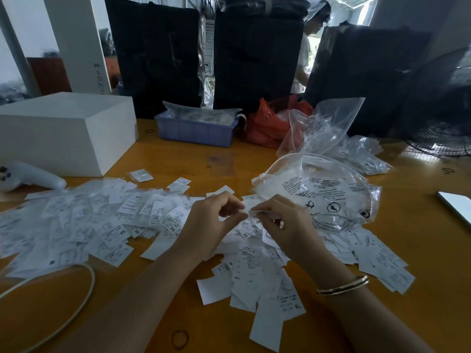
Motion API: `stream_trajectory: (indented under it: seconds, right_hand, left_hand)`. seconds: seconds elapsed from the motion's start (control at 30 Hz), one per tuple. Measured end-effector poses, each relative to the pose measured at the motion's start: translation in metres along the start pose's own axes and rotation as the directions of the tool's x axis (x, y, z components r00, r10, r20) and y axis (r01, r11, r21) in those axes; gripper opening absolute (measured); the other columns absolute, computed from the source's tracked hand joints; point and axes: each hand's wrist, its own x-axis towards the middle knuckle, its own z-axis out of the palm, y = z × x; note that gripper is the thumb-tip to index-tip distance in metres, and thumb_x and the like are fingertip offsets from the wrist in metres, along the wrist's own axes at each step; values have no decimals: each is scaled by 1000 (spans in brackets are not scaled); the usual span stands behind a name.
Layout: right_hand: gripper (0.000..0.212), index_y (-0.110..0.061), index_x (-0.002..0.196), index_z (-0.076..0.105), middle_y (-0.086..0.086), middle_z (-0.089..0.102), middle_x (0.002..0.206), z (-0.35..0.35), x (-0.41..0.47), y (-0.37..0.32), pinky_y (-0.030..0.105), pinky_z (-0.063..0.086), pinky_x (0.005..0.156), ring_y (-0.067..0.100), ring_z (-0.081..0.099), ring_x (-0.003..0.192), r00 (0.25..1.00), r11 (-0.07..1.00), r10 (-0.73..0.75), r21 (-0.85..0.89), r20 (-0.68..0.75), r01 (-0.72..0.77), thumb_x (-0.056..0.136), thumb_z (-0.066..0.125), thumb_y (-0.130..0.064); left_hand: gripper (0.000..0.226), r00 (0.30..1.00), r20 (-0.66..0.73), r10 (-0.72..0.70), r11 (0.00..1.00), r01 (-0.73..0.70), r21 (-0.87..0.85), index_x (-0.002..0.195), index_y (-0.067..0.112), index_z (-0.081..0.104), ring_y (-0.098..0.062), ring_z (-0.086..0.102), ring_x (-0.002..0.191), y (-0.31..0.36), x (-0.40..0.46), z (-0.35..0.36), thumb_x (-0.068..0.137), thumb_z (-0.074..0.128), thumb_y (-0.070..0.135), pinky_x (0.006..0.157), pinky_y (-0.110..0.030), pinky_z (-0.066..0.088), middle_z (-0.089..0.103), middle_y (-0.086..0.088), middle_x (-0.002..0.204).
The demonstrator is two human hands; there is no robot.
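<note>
Several small white size labels (107,225) lie scattered in a wide heap across the orange table (193,161), some printed XS, S or XL. Above the heap's middle, my left hand (211,222) and my right hand (283,222) meet, both with curled fingers pinching one small white label (251,211) between them. A gold bangle (342,285) sits on my right wrist. Just beyond my right hand lies a clear printed plastic bag (326,189), its open mouth facing the hands.
At the back left stands a white box (63,131), with a white controller (30,177) in front of it. A blue tray (196,129), red bag (267,126), more clear bags (328,128), a fan (443,138), a phone (456,202), a white cable (84,299) and a person (308,47) behind black bundles surround the work.
</note>
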Motion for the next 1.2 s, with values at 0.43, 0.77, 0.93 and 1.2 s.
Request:
stream_trajectory:
  seconds: [0.43,0.77,0.93,1.2]
  right_hand:
    - [30,-20,122,51,-11,53,89,9,0,7,5,39,61,-12,49,67,994,993,104,-65,46,-101,93,53,-10]
    - [21,-16,112,55,-10,53,91,8,-3,3,4,40,61,-7,48,62,995,994,61,-91,81,-54,92,55,-9]
    - [27,-18,116,54,-14,50,91,6,-3,3,9,43,60,0,49,68,991,993,60,-107,121,-47,91,55,-9]
    - [7,-16,91,59,-3,59,87,7,-1,6,26,46,62,9,54,70,990,994,29,-106,139,-14,95,54,-20]
  left_hand:
    - [13,998,61,29,996,-34,83,97,16,73,2,61,81,3,0,-1,85,70,19,73,-7,46,64,15,82]
    - [12,1000,0,-12,998,12,62,95,18,73,4,60,79,2,0,-1,84,69,19,68,-6,45,63,24,80]
    - [12,1000,-11,-25,999,26,23,95,21,73,5,61,77,1,0,0,84,70,20,66,-5,44,63,26,79]
    - [16,999,12,-32,999,32,-30,99,19,74,5,63,86,2,-1,0,83,71,21,74,-5,46,67,21,85]
